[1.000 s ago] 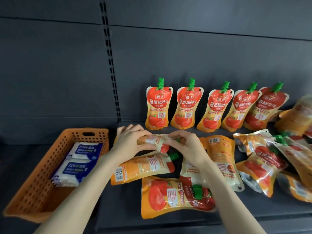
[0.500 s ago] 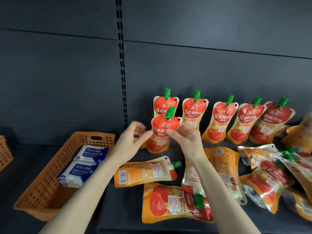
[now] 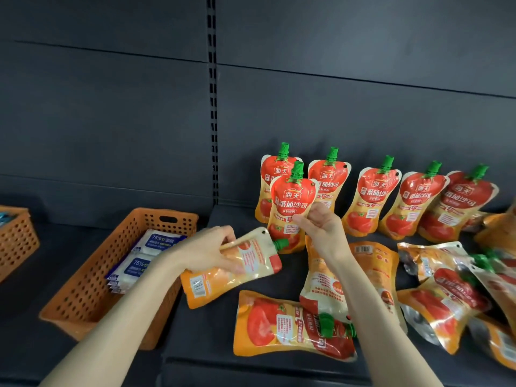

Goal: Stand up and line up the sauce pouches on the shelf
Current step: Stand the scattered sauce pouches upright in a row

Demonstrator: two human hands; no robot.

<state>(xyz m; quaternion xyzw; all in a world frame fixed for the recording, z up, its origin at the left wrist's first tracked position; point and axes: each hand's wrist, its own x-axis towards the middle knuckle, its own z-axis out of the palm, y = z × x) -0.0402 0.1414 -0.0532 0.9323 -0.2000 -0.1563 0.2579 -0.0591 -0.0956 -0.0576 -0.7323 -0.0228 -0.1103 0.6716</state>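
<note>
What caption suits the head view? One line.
Restocking: right hand holds an upright pouch before the back row; left hand grips a lying pouch.

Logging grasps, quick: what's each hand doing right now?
Left hand: grips a sideways sauce pouch.
Right hand: pinches an upright sauce pouch.

The right hand (image 3: 321,229) pinches the right edge of an upright pouch (image 3: 290,202), which stands in front of the left end of a row of standing pouches (image 3: 371,196) leaning on the back panel. The left hand (image 3: 209,251) grips a lying pouch (image 3: 245,272), barcode side up; it may be lifted slightly off the shelf (image 3: 212,325). Scattered pouches (image 3: 441,303) lie flat to the right. An orange basket (image 3: 92,297) on the left holds wipe packs (image 3: 156,244).
</note>
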